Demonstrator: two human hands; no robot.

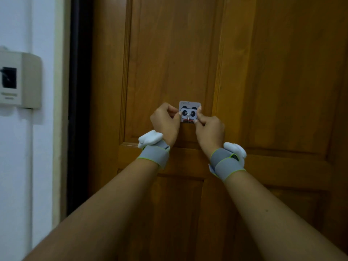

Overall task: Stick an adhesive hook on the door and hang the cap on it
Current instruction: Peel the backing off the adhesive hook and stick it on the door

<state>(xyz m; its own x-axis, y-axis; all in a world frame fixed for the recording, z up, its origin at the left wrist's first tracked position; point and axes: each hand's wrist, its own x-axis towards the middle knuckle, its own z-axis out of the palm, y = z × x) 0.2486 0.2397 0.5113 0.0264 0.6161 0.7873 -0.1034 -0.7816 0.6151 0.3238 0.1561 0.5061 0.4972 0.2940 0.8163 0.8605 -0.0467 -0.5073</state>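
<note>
A small square adhesive hook (189,111) with a panda face and a thin metal hook sits against the upper panel of the brown wooden door (273,76). My left hand (165,123) pinches its left edge. Its right edge is held by my right hand (209,131), fingers along the side and lower corner. Whether the hook is stuck to the wood or only held there, I cannot tell. No cap is in view. Both wrists wear grey bands with white devices.
A beige box (20,80) with a dark window is mounted on the white wall at the left. A dark gap and the door frame (79,110) run between wall and door.
</note>
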